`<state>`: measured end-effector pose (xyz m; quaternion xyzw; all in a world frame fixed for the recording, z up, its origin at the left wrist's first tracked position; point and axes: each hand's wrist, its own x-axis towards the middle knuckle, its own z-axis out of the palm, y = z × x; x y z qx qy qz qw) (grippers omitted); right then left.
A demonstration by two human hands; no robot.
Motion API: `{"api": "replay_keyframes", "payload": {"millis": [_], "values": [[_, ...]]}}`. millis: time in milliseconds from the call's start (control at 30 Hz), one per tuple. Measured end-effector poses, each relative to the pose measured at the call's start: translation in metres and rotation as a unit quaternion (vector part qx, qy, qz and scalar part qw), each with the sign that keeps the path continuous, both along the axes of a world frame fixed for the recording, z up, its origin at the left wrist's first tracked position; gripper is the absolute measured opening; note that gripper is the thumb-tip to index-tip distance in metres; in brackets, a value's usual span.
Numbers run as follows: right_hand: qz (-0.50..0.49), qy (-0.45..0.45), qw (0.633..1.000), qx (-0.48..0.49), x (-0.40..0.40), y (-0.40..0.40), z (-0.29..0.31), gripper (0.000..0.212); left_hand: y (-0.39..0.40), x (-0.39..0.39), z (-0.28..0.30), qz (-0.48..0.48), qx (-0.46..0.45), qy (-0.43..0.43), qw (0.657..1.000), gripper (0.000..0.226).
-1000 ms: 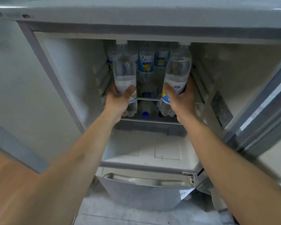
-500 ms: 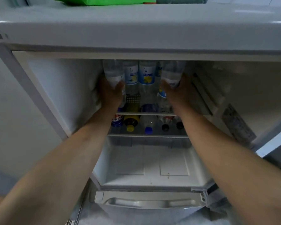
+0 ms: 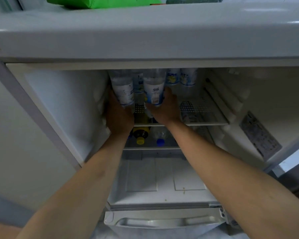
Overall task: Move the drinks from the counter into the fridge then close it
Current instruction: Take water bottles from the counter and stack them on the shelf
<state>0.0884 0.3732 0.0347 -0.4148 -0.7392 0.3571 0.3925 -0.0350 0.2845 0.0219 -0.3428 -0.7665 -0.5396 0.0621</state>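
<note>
Both hands reach deep into the open fridge point(image 3: 59, 107), each wrapped round the lower part of a clear bottle on the upper wire shelf point(image 3: 205, 116). From the head camera, the left hand point(image 3: 119, 116) grips the left bottle point(image 3: 123, 90), which stands near the fridge's left inner wall with its top leaning slightly away; the fingers curl round its far side and are mostly hidden. Just to its right, the right hand point(image 3: 165, 109) holds the right bottle point(image 3: 154, 90) from its right side, fingers curled behind the white and blue label. The two bottles stand close side by side with a narrow gap between them. Behind them, at the back of the same shelf, stands a row of more labelled bottles point(image 3: 179, 78), their tops cut off by the fridge's upper edge. The right half of the shelf is bare wire. On the shelf below lie a dark bottle with a yellow cap point(image 3: 140, 134) and a clear one with a blue cap point(image 3: 160, 137), caps pointing forward. Below that sits a white drawer cover point(image 3: 162, 178), and lower still a handle point(image 3: 164, 221). A green package point(image 3: 102, 1) rests on top of the fridge.
</note>
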Motion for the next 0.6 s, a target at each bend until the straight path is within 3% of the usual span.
{"api": "replay_keyframes", "payload": {"millis": [167,333,600], "values": [[0.018,0.013,0.999,-0.024,-0.018,-0.002,-0.004,0.074,0.007,0.000,0.001,0.010,-0.066,-0.045,0.997,0.072],[0.027,0.015,0.999,-0.011,-0.028,-0.001,-0.003,0.079,0.008,-0.001,0.001,0.003,-0.044,-0.056,0.997,0.065],[-0.058,0.030,0.997,0.038,0.015,0.006,-0.016,0.053,0.005,0.004,0.003,-0.012,-0.033,-0.093,0.995,0.070]]}}
